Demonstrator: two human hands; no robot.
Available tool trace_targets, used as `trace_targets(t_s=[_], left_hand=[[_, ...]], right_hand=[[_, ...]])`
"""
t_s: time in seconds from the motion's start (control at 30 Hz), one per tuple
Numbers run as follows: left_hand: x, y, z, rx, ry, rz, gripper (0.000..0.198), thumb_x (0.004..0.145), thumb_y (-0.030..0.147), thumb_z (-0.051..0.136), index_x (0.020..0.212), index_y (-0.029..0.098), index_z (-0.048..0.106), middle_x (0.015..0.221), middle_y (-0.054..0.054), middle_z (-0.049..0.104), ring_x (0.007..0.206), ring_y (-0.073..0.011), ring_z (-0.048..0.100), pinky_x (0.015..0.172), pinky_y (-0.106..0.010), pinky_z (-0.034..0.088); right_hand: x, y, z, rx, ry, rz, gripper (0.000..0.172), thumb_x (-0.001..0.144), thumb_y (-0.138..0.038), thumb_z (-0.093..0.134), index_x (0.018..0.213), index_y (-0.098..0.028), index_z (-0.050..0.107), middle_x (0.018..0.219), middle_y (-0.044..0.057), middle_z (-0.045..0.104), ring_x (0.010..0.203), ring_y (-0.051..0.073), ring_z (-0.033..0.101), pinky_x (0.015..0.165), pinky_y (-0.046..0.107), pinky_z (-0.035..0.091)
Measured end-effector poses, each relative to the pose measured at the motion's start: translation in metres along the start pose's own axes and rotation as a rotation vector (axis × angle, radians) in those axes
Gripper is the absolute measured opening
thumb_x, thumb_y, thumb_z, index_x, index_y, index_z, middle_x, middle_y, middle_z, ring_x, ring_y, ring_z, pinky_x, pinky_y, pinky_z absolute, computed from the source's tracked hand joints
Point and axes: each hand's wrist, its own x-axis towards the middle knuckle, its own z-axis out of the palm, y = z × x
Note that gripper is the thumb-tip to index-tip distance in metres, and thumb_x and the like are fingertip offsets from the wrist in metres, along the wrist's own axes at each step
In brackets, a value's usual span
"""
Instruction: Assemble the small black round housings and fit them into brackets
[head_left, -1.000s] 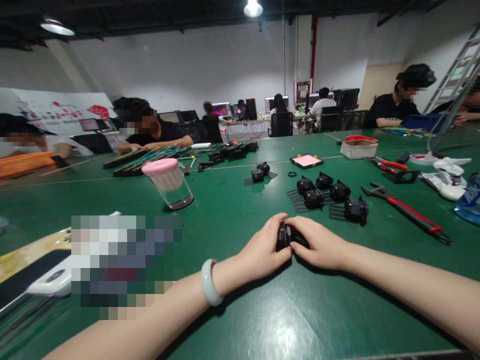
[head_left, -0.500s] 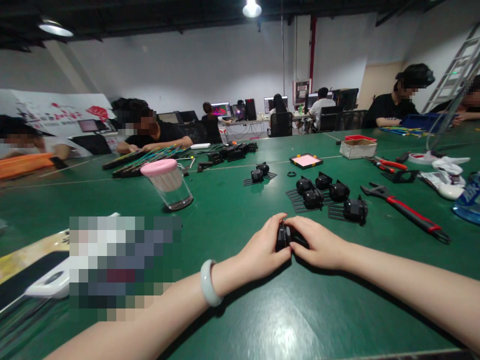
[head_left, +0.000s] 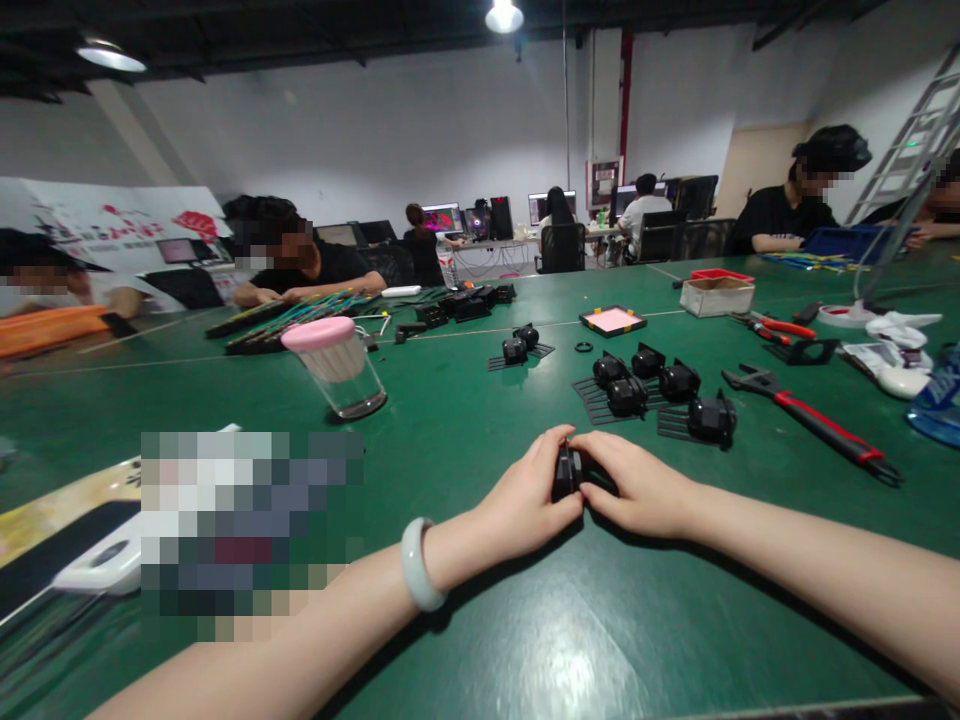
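Between my two hands, low over the green table (head_left: 480,420), is a black plastic part (head_left: 568,474) with a flat plate and a rounded body. My left hand (head_left: 531,490) grips it from the left, thumb in front and fingers over the far side. From the right, my right hand (head_left: 637,485) has its fingers and thumb closed on the same part. The palms hide much of it. Just beyond my right hand lie several similar black parts with comb-like prongs, the closest being one black pronged part (head_left: 705,418).
Right of me lie an adjustable wrench (head_left: 821,425), red-handled pliers (head_left: 780,328) and a white box (head_left: 716,297). A pink-lidded glass (head_left: 337,375) stands left of centre. Farther back are a pink-centred tray (head_left: 613,320) and black parts (head_left: 465,303). Other people sit around the table.
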Motion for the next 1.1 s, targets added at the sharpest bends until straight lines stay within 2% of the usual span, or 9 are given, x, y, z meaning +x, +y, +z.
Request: trace_targets(t_s=[1.1], left_hand=[[-0.0001,0.0017,-0.0005,-0.012,-0.002,0.006,0.060,0.068,0.015,0.053,0.122,0.016,0.029,0.124,-0.011,0.038,0.114,-0.0230,0.038,0.097,-0.039,0.032]], right_hand=[[0.0009,-0.0003,-0.0017,0.025,0.010,0.003,0.040,0.072,-0.015,0.049,0.111,-0.015,0.042,0.108,0.010,0.052,0.101,0.021,0.046,0.088,0.038,0.037]])
